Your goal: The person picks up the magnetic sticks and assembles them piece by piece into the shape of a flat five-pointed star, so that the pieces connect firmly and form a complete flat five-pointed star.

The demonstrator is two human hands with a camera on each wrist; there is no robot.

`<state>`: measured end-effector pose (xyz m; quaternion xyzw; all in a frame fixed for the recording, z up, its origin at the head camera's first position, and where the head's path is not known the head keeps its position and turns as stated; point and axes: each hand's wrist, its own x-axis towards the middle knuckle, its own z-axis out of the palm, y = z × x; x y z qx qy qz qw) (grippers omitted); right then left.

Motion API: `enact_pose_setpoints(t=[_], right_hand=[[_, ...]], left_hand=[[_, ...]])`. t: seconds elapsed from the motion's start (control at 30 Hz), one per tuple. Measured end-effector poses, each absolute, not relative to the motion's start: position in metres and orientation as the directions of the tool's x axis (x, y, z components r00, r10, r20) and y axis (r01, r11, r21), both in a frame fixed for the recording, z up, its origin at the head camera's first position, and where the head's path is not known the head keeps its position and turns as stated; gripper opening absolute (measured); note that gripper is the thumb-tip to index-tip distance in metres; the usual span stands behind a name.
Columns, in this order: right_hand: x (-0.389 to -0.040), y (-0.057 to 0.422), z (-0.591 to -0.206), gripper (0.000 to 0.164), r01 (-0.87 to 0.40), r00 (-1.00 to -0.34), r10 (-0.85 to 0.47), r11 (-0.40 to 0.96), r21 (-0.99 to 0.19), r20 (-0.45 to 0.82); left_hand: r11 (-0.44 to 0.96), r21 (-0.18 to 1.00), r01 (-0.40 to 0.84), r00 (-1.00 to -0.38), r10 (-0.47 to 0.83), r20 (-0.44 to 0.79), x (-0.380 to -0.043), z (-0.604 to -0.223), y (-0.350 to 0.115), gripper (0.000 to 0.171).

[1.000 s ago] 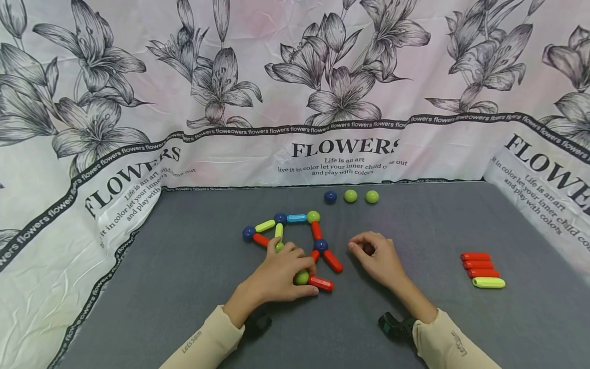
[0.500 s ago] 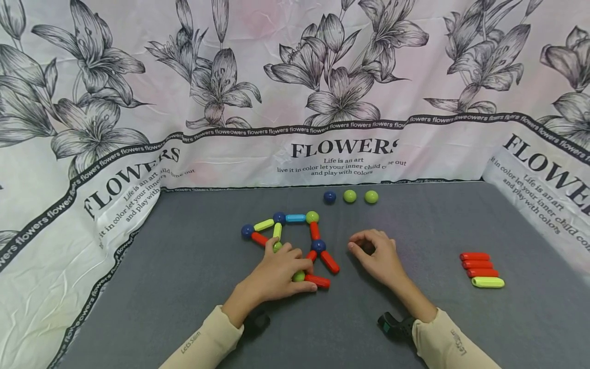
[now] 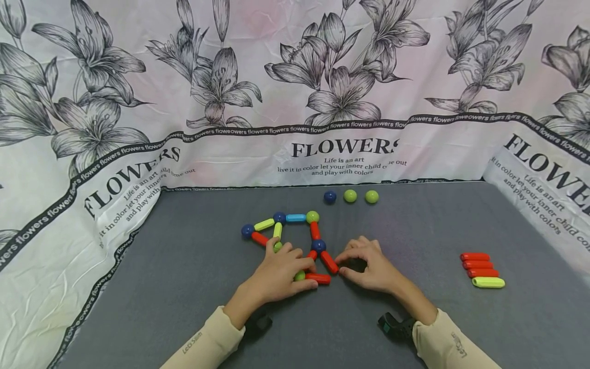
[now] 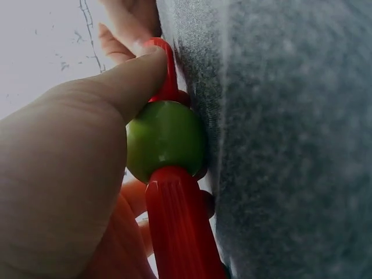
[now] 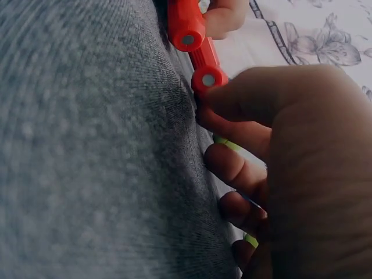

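On the grey table lies a joined shape of magnetic rods and balls. My left hand [image 3: 283,274] lies over its near side, fingers curled round a green ball [image 3: 300,275]. In the left wrist view the left thumb lies along a short red rod [image 4: 168,70] beyond that ball, and another red rod [image 4: 180,224] joins the ball's near side. My right hand [image 3: 369,266] has thumb and forefinger at the free end of a slanted red rod [image 3: 329,262], which runs from a dark blue ball [image 3: 318,247]. The left hand hides part of the shape.
One blue ball [image 3: 329,197] and two green balls [image 3: 350,196] stand in a row at the back. Red rods [image 3: 478,265] and a yellow rod [image 3: 488,282] lie stacked side by side at the right. A flowered cloth [image 3: 345,154] hangs behind the table.
My right hand has moved left to the slanted red rod's end. The rod beside the left hand's green ball has swung slightly towards the slanted rod; the left hand has barely moved.
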<state>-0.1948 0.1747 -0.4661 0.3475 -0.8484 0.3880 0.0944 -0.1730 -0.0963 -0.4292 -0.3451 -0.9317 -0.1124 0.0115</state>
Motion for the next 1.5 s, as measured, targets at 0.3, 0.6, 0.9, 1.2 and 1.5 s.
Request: enact_pose_setpoints(t=[0.3,0.6,0.9,1.2,1.5], right_hand=[[-0.195,0.174,-0.464,0.026,-0.668,-0.735,-0.532,0.462,-0.584,0.420],[-0.195,0.172,-0.466,0.025,-0.702,-0.710,-0.540,0.490,-0.517,0.452],[-0.197,0.173,-0.464,0.024,-0.660,-0.745,-0.540,0.508,-0.554,0.392],[-0.209,0.186,-0.461,0.015,-0.521,-0.838,-0.405,0.397,-0.756,0.365],[-0.240,0.208,-0.461,0.017,-0.289,-0.922,0.086,0.497,-0.818,0.378]], left_hand=[[0.731,0.225,0.644,-0.762,0.640,0.102,-0.176,-0.430,-0.096,0.025],[0.730,0.230,0.644,-0.763,0.636,0.117,-0.176,-0.430,-0.097,0.025],[0.731,0.223,0.645,-0.762,0.636,0.121,-0.177,-0.430,-0.097,0.025],[0.734,0.230,0.639,-0.765,0.637,0.093,-0.176,-0.430,-0.098,0.026],[0.725,0.243,0.644,-0.760,0.644,0.090,-0.174,-0.432,-0.099,0.025]])
